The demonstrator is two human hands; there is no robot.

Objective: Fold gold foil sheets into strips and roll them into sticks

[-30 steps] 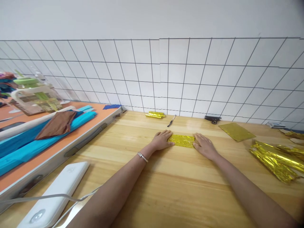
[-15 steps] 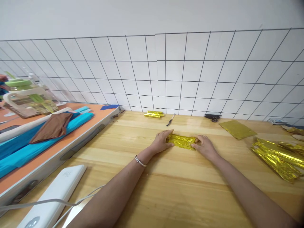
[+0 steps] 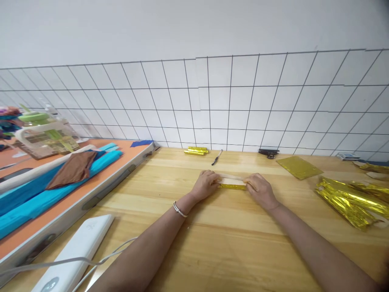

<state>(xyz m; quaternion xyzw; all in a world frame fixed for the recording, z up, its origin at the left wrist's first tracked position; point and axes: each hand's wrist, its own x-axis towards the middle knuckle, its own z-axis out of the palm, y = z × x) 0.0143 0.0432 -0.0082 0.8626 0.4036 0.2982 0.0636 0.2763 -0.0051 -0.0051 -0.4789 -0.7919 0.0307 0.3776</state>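
Observation:
A small piece of gold foil paper (image 3: pixel 232 183) is stretched between my two hands, low over the wooden table. Its pale, whitish backing faces up, and a shiny gold band runs along the edge nearest me. My left hand (image 3: pixel 206 184), with a silver bracelet (image 3: pixel 180 209) at the wrist, has its fingers closed on the left end. On the right end, my right hand (image 3: pixel 260 189) grips with thumb and fingers. Both ends of the paper are hidden under the fingers.
Beyond my hands lie gold foil rolls (image 3: pixel 196 151), a pen (image 3: pixel 216 157) and a black clip-like object (image 3: pixel 268 153). To the right are a flat gold sheet (image 3: pixel 299 167) and crumpled foil (image 3: pixel 346 202). A white power strip (image 3: pixel 74 251) and an orange-topped board (image 3: pixel 103 178) with coloured rolls occupy the left.
The gold foil paper showed its shiny face before; now its pale backing is up, with gold only along the near edge. Both hands still grip the ends, and the camera view has shifted slightly.

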